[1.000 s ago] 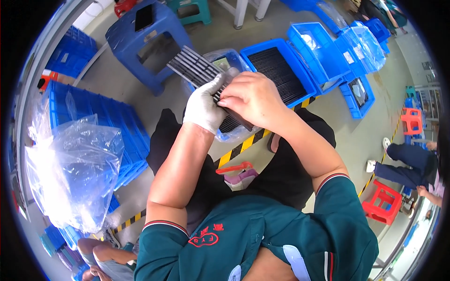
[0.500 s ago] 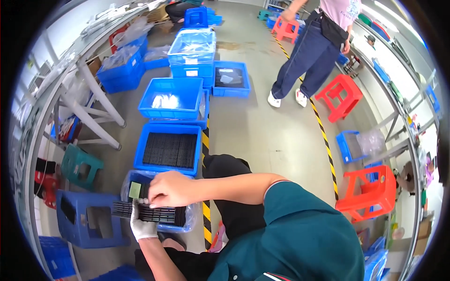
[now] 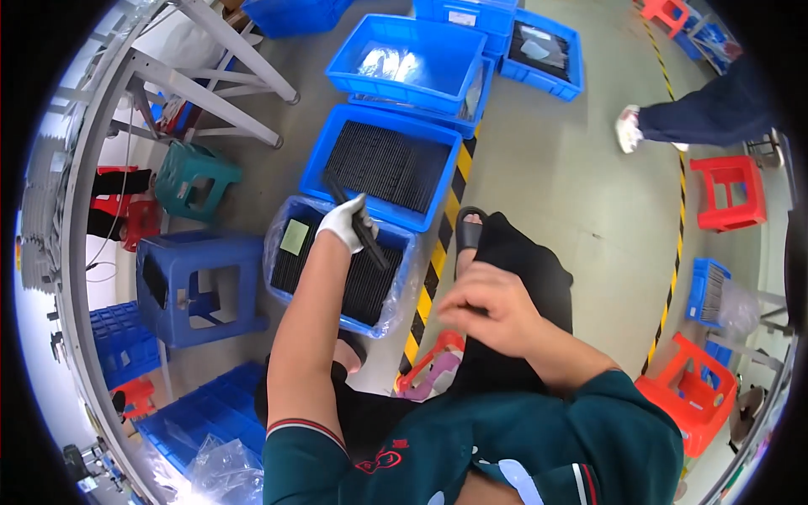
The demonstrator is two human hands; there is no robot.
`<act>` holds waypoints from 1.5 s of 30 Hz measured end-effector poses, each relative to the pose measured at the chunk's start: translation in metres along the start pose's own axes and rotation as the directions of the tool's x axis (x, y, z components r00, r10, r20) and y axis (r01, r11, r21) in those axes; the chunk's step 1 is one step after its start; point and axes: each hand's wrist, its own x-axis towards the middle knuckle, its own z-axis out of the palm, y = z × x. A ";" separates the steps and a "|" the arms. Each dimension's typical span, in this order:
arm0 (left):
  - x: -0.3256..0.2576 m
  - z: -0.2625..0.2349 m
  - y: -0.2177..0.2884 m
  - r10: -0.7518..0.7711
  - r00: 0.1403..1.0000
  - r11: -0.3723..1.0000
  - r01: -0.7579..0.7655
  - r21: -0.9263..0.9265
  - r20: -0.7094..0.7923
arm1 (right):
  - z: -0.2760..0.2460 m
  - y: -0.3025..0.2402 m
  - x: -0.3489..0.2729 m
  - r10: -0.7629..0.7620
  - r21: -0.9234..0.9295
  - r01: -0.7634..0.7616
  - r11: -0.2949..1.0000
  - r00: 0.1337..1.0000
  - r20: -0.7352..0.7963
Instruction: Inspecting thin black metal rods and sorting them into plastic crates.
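Observation:
My left hand (image 3: 347, 225), in a white glove, grips a small bundle of long black strips (image 3: 370, 242) held slanting over the border of two blue crates. The nearer crate (image 3: 410, 268), lined with clear plastic, holds rows of similar black strips (image 3: 370, 290) and a pale green paper (image 3: 295, 236). Just beyond stands another blue crate (image 3: 448, 178) filled with packed black strips (image 3: 383, 164). My bare right hand (image 3: 497, 310) hovers above my right leg, apart from the crates. Its fingers are loosely bent with a gap to the thumb, and nothing shows in them.
A blue stool (image 3: 198, 244) bearing a dark flat device (image 3: 155, 281) stands left of the near crate. Farther off are a teal stool (image 3: 195, 178) and more blue crates (image 3: 404, 59). Striped floor tape (image 3: 438, 252) runs along the right. Another person's leg (image 3: 715, 114) shows at upper right.
My view has tilted down and turned. My left hand has moved forward with the strips, toward the farther crate. My right hand has left the strips and drawn back to the right.

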 end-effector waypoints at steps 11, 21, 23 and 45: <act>0.203 0.045 0.041 0.077 0.996 0.758 -0.036 0.651 -0.034 | -0.070 0.020 0.003 0.090 0.245 -0.105 0.964 0.994 0.069; 0.337 0.062 -0.002 0.442 0.886 -0.077 0.193 0.978 -0.140 | -0.084 0.044 0.029 0.225 0.369 -0.226 0.902 0.973 0.046; 0.302 0.100 -0.004 0.473 0.858 -0.013 0.236 0.972 -0.202 | -0.084 0.046 0.031 0.231 0.364 -0.230 0.903 0.972 0.041; 0.260 0.047 0.006 0.670 0.629 -0.541 0.049 0.840 0.395 | -0.080 0.043 0.028 0.203 0.418 -0.179 0.891 0.979 -0.013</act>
